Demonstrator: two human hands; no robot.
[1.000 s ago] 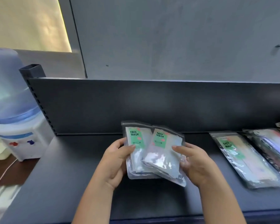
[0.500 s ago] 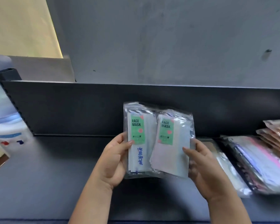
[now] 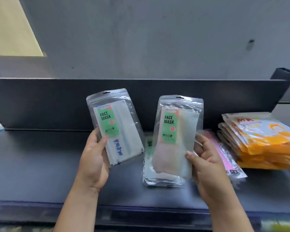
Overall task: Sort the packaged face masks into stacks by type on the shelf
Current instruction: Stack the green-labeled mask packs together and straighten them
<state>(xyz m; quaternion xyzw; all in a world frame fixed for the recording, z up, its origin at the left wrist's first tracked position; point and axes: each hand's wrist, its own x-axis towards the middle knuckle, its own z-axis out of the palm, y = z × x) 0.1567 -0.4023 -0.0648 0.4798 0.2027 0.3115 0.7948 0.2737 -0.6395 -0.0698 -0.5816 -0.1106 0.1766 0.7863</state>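
1. Two packs are held above the shelf: the left hand pinches the blue-printed packet, and the right hand pinches the pinkish packet.
2. Both are likely light, floppy and slick; hold each low on its side edge, thumb in front.

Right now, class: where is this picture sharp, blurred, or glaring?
Head view: labels on the left packet and right packet read sharp; the orange stack smears toward the right edge; the flat packet on the shelf glints white.
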